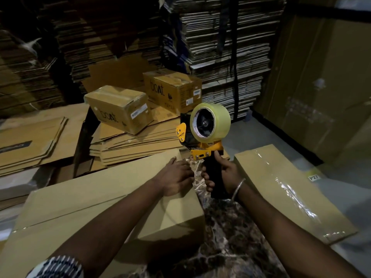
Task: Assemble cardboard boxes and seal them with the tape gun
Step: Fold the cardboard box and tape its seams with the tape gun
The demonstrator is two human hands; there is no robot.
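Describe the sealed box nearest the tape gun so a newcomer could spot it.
Find the tall flattened cardboard stacks at the back. Below them two sealed "boat" boxes sit on flat cartons. Yours is the farther right box, behind the tape gun, standing squarer than its tilted neighbour.

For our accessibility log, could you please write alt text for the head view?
A person's right hand grips a yellow and black tape gun carrying a clear tape roll, while the left hand rests on a large brown cardboard box.

both hands forward, left (177,177) flat, right (222,173) fisted
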